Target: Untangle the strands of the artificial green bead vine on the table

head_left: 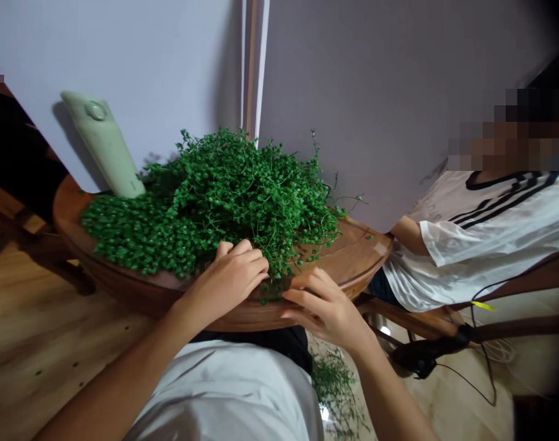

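A bushy green plant (215, 196) with tiny round leaves spreads over a round wooden table (357, 257). My left hand (228, 278) rests at the plant's near edge with its fingers curled into the trailing stems. My right hand (323, 306) is at the table's front rim just right of it, fingers bent and pinched near a few hanging strands. What each hand's fingers enclose is hidden by leaves.
A pale green bottle-like device (105, 147) leans against the white board behind the table at the left. A person in a white shirt (482, 239) sits at the right. Cut green sprigs (337, 386) lie on the wooden floor below. Black cables (445, 355) trail at the right.
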